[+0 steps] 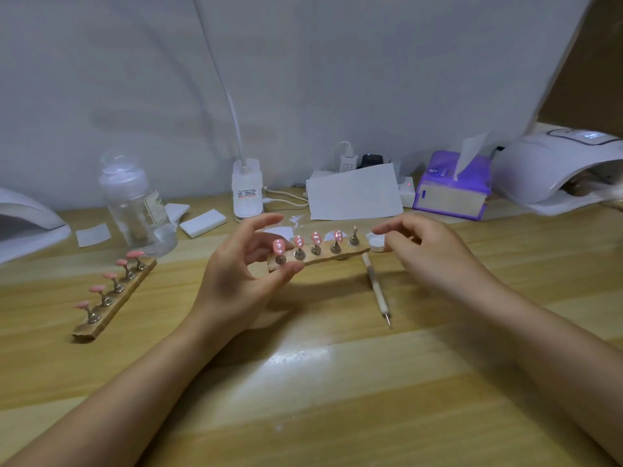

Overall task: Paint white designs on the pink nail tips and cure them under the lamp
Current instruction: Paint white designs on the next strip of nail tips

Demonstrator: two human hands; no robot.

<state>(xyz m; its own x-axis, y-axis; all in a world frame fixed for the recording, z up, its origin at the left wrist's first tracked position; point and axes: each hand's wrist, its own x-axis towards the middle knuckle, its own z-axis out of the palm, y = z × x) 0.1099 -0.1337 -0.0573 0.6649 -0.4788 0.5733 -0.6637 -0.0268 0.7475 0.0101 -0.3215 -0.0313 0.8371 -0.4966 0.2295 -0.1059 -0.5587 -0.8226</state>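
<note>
My left hand [241, 274] pinches the left end of a wooden nail stand [323, 257] and holds it above the table. Several pink nail tips [316, 238] with white marks sit on its metal pegs; the rightmost peg [353, 235] looks bare. My right hand [435, 254] hovers by the stand's right end, fingers loosely curled over a small white pot [376, 242], holding nothing I can see. A dotting pen [376, 288] lies on the table below the stand. A white curing lamp [556, 170] stands at the far right.
A second wooden stand [114, 298] with plain pink tips lies at the left. A clear bottle [135, 203], white sponge block [202, 224], desk-lamp base [247, 187], paper sheet [354, 193] and purple tissue pack [451, 190] line the back. Another white lamp [27, 224] sits at the left edge.
</note>
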